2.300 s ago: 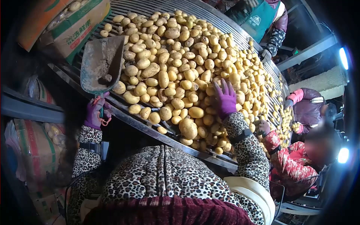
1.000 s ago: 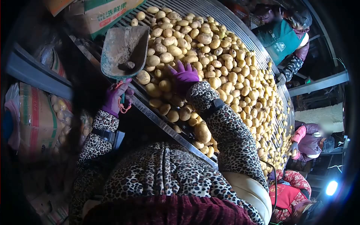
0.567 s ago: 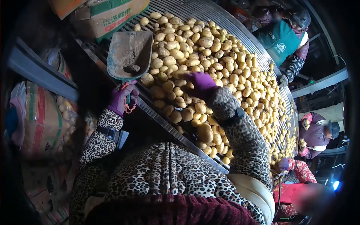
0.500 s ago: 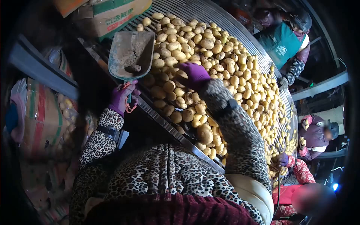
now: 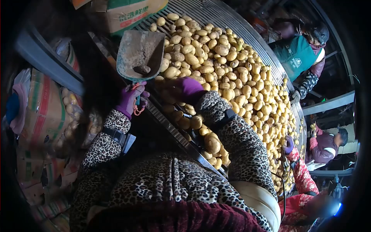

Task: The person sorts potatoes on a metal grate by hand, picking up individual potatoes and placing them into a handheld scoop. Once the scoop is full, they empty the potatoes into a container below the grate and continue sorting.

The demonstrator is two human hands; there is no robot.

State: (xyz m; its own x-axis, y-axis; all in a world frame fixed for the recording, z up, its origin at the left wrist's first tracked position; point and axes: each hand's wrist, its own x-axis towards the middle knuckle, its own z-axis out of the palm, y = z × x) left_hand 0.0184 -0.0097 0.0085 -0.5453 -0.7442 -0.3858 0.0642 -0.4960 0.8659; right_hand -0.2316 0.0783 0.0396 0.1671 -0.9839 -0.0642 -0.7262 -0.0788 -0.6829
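My left hand (image 5: 132, 97), in a purple glove, is closed round the handle of a worn metal scoop (image 5: 127, 54). The scoop's open pan faces up beside the potato heap, with a dark lump (image 5: 142, 69) lying in it. An orange cord (image 5: 136, 110) hangs at the handle. Right of the scoop, my right hand (image 5: 187, 89), also purple-gloved, reaches low over the near edge of the potatoes (image 5: 232, 77). Its fingers point left into shadow, so I cannot make out whether they hold a potato.
Potatoes spread over a slatted metal table (image 5: 216, 11) with a raised metal edge (image 5: 170, 125). A printed carton (image 5: 131, 15) stands at the upper left. Bagged potatoes (image 5: 70, 110) are at far left. Several co-workers stand along the right side; one purple-gloved hand (image 5: 288, 144) touches the potatoes.
My right hand has moved left and down, nearer the scoop and table edge. Some potatoes near it have shifted. My left hand still grips the scoop. A co-worker's purple-gloved hand has moved up.
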